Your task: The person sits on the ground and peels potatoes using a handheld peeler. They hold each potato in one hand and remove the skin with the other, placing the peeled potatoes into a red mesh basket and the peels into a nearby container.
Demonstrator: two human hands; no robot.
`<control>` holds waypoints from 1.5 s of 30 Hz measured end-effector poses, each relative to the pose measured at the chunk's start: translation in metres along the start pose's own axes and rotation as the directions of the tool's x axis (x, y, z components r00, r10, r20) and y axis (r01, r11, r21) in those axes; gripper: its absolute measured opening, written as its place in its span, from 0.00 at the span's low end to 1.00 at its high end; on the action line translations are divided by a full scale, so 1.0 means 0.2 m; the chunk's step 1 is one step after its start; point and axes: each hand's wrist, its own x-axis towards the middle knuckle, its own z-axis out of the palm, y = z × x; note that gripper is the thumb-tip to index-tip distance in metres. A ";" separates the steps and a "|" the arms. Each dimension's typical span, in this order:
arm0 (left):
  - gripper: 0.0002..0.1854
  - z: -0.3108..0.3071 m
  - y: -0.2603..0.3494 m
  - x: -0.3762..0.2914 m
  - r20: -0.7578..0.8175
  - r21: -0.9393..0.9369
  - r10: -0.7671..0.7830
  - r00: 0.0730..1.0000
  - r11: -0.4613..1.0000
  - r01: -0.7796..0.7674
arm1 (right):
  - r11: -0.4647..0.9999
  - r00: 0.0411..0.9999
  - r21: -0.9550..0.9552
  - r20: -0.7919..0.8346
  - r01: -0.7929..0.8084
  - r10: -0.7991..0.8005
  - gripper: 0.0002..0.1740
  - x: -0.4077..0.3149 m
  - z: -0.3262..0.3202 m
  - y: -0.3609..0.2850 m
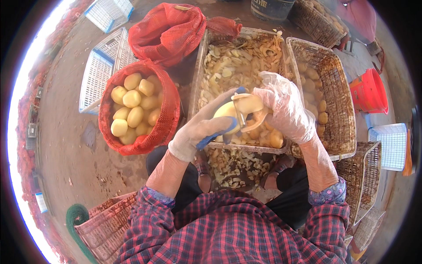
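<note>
My left hand [207, 122], in a pale knit glove with blue on its palm side, grips a peeled-looking yellow potato [225, 113]. My right hand [285, 104], under a clear plastic glove, holds a peeler [241, 114] against the potato's right side. A wide strip of peel [249, 104] curls off at the blade. Both hands are above a crate [194, 89] filled with peelings [230, 66], with a few unpeeled potatoes [276, 138] at its near end. To the left, a red mesh sack [107, 135] with a rolled-down rim holds peeled potatoes [132, 99].
Right of the peelings, a dirt-stained crate [336, 79] holds unpeeled potatoes [310, 79]. A second red mesh sack [165, 33] lies beyond the first. A white crate [99, 72], red bucket [369, 92] and brown-stained crates [362, 178] surround me. Peelings [237, 166] litter the floor between my feet.
</note>
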 end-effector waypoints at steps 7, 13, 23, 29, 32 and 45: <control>0.55 -0.08 0.02 -0.01 -0.086 0.090 0.051 0.995 0.995 -0.044 | 0.940 0.951 0.146 0.001 -0.307 0.310 0.15 -0.03 0.00 0.15; 0.48 -0.09 -0.05 0.00 0.002 0.086 0.107 0.994 0.991 -0.107 | 0.987 0.990 0.154 -0.141 0.048 -0.026 0.15 0.08 0.05 0.01; 0.49 -0.10 -0.01 -0.04 -0.026 -0.096 0.152 0.988 0.983 -0.154 | 0.722 0.748 0.237 0.369 -0.650 0.553 0.18 0.01 0.03 0.05; 0.46 -0.14 -0.06 0.00 -0.055 -0.078 0.138 0.989 0.987 -0.142 | 0.787 0.845 0.310 0.176 -0.534 0.505 0.19 0.03 0.00 0.02; 0.41 -0.16 -0.09 0.03 -0.081 -0.047 0.093 0.992 0.994 -0.097 | 0.950 0.973 0.217 -0.007 -0.223 0.230 0.19 0.06 0.01 -0.06; 0.36 -0.21 -0.05 0.08 -0.161 -0.393 0.186 0.969 0.889 -0.236 | 0.588 0.775 0.523 0.277 -0.618 0.568 0.22 0.05 -0.03 -0.03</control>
